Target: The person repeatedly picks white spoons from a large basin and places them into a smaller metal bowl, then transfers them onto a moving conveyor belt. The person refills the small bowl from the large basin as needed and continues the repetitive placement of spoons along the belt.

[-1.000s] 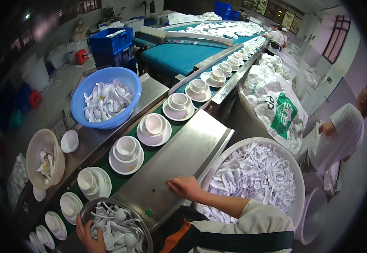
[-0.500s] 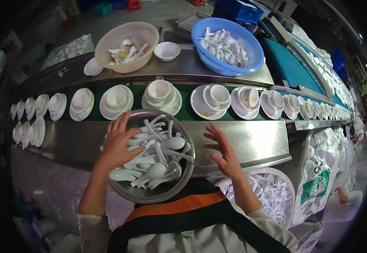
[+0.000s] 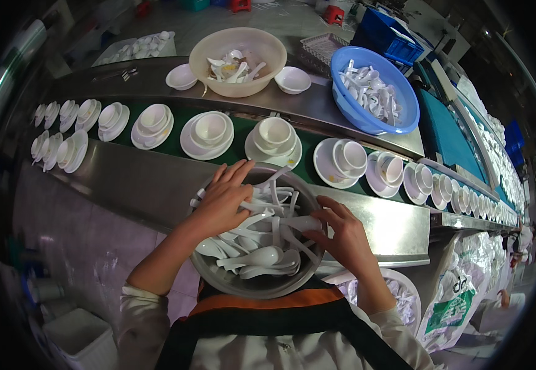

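A round grey metal basin (image 3: 212, 280) full of white soup spoons (image 3: 261, 256) stands in front of my body, against the steel counter edge. My left hand (image 3: 221, 200) is closed over a few spoons at the basin's left side; white ends stick out on both sides of it, and the palm hides the rest. At the right rim, my right hand (image 3: 345, 237) has its thumb and fingers around the bowl end of one white soup spoon (image 3: 300, 223). That spoon lies across the top of the pile.
Stacked white cups, bowls and plates (image 3: 209, 132) line a green conveyor (image 3: 181, 117). Beyond it stand a beige basin (image 3: 238, 89) and a blue basin (image 3: 376, 126) holding spoons. A white tub (image 3: 409, 290) of spoons sits below right, beside a white sack (image 3: 446, 302).
My right hand has moved in from beside the basin and closed on a spoon at its rim. My left hand stays over the spoons. The whole view has shifted and tilted.
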The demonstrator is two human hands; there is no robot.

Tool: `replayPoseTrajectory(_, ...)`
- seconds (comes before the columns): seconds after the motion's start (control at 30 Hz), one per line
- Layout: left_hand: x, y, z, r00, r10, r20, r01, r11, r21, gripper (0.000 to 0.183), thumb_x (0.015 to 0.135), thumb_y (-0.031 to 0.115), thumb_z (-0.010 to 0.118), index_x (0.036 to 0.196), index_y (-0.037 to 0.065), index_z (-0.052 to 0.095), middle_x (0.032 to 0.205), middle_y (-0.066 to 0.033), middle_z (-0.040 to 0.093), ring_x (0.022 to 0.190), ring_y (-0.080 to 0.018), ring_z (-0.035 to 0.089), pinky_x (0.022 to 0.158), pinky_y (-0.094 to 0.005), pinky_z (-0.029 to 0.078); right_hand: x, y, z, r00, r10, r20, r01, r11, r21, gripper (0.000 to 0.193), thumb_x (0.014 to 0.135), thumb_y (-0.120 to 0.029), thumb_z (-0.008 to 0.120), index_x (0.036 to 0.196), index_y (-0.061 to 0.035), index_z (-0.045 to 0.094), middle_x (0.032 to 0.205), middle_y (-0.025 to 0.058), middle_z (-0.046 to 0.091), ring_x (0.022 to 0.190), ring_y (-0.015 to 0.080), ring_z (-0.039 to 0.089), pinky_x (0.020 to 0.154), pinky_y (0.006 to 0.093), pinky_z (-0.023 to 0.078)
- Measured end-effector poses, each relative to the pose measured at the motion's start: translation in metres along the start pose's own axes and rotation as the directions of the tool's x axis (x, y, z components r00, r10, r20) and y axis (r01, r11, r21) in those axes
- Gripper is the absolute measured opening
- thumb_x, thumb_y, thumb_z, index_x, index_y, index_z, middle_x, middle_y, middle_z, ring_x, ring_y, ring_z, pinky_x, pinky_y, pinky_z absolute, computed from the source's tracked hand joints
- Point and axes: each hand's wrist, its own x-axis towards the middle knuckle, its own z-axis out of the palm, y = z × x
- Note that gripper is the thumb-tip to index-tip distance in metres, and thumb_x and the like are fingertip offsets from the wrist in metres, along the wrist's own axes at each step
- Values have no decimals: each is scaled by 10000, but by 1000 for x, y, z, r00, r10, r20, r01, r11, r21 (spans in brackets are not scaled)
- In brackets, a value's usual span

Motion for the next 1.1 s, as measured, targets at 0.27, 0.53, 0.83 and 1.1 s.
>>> replayPoseTrajectory(0.27,2,-3,6,983,-8,-185,-20,988,-150,90,850,90,576,886,22,623,1309,-157,476,1253,-317,399,1040,-443,286,-6,14,-10,968,244,-58,-175,823,541,361,744,39,690,1070,-19,548,1084,91,626,954,170,616,847,297,489)
replayPoseTrajectory(0.53,7,-26,-39,712,-541,-448,108,715,-691,209,936,188,521,892,15,630,722,-33,602,571,-69,526,480,-229,431,15,122,28,851,275,-448,-132,937,324,236,845,-40,622,1077,-56,580,928,94,652,826,174,636,734,283,490)
replayPoseTrajectory(0.83,0,-223,3,541,-820,-188,499,493,-713,390,936,288,496,781,-70,499,585,-159,571,389,-188,550,314,-295,431,45,135,40,915,63,-399,-142,975,-169,194,800,-215,675,950,-93,673,922,102,666,885,283,622,759,365,492)
replayPoseTrajectory(1.1,17,-232,6,712,-703,-2,447,455,-770,424,927,371,510,889,-50,509,731,-127,571,555,-177,602,402,-258,487,24,251,-45,629,42,-776,-529,754,-388,462,797,-200,640,1225,-93,503,1015,160,629,920,379,582,789,435,471)
